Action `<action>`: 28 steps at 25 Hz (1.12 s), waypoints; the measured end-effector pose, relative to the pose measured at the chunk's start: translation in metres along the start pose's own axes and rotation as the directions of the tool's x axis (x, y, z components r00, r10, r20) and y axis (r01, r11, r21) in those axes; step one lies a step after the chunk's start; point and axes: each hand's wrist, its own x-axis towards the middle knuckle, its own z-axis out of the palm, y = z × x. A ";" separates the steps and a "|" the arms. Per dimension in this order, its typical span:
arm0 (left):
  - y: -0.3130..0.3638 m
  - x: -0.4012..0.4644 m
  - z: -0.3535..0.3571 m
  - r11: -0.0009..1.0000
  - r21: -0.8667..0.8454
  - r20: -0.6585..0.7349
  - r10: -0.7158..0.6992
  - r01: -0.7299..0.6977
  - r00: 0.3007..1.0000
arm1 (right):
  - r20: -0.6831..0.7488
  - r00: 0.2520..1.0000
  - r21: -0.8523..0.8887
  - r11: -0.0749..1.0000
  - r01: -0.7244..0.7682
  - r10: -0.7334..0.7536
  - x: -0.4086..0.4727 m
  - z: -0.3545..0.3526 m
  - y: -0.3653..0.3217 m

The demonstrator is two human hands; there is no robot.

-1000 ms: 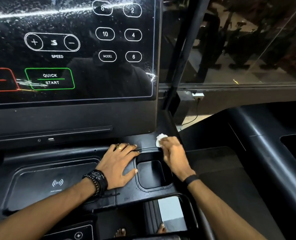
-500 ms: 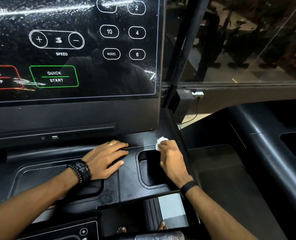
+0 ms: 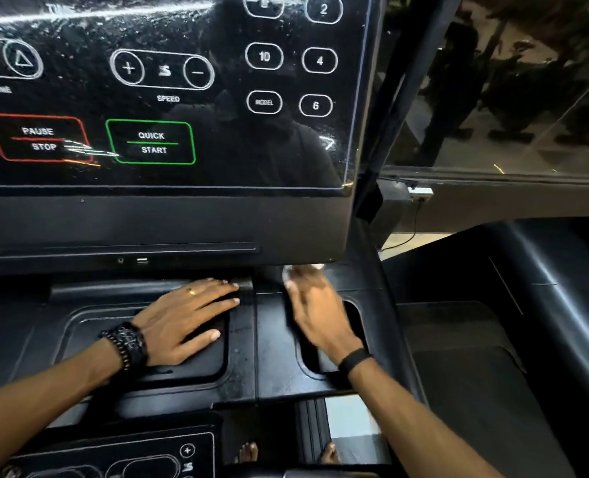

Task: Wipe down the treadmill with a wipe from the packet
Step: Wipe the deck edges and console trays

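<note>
Right hand (image 3: 315, 312) blurred, pressing a white wipe (image 3: 291, 270) under the console (image 3: 182, 219); its grip unclear. Left hand (image 3: 182, 317) lies flat on the tray (image 3: 79, 326); fingers straight.

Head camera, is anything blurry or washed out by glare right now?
Head view: the right hand and the wipe under its fingers are smeared by motion blur; the left hand, flat on the tray, is sharp. The glossy console screen shows streaky glare and a dim reflection of the person; wide-angle bending shows at the edges.
</note>
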 end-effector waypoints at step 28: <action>0.030 0.051 -0.003 0.999 -0.004 -0.298 -0.053 0.054 0.953 | -0.141 0.942 -0.093 0.943 -0.318 0.304 -0.070 -0.026 0.035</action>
